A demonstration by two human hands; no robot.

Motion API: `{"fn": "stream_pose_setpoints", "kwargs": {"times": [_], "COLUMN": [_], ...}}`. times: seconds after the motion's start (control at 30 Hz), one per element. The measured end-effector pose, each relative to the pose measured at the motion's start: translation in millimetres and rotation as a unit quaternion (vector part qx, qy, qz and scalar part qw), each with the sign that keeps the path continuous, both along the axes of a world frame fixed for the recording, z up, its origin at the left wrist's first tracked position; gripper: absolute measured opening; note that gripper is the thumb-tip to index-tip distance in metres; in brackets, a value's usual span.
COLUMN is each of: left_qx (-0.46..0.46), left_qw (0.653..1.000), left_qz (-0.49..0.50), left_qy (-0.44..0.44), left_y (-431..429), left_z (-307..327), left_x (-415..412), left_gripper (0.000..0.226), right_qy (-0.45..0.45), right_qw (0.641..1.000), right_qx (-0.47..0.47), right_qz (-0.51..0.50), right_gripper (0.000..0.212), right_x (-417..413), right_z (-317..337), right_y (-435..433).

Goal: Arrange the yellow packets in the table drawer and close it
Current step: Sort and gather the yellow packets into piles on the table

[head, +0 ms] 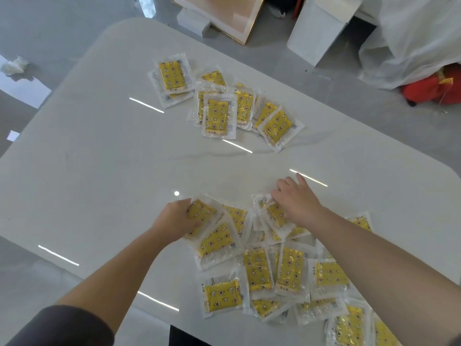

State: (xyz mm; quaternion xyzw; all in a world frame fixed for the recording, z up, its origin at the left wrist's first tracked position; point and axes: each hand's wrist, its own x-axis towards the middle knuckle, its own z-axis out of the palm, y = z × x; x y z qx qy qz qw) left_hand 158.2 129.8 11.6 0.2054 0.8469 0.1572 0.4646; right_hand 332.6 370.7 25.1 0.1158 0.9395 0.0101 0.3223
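left hand (178, 219) curls round a yellow packet (200, 212), right hand (296, 202) pinches a second packet (275, 216) in the near heap (257, 268) on the white table (99, 158); no drawer in view. slick wrappers near the edge could slide off if nudged.

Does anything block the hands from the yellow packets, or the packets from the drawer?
Nothing blocks the hands: the left hand and right hand each grip packets on the table's near side. The drawer is not in view.
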Motion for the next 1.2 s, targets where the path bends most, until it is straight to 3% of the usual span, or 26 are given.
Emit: {"fn": "stream_pose_setpoints", "kwargs": {"times": [0.3,0.5,0.67,0.97,1.2], "left_qx": [0.026,0.040,0.037,0.068,0.109], "left_qw": [0.993,0.979,0.969,0.955,0.923], "left_qz": [0.107,0.192,0.234,0.274,0.335], "left_qy": [-0.031,-0.062,-0.065,-0.085,-0.153], "left_y": [-13,-22,-26,-34,-37], "left_z": [1,2,8,8,16], "left_x": [-9,-13,-26,-53,-66], "left_gripper": [0.012,0.019,0.024,0.018,0.021], "right_qy": [-0.027,0.006,0.046,0.029,-0.011], "right_qw": [0.999,0.992,0.977,0.982,0.978], "right_qx": [0.002,-0.122,-0.199,-0.124,-0.179], "right_qz": [0.031,0.040,0.068,0.136,0.102], "right_gripper": [0.027,0.007,0.011,0.034,0.017], "right_x": [-6,-24,-47,-66,-69], "right_z": [8,21,21,-7,-9], "right_y": [0,-27,-78,-138,-133]}}
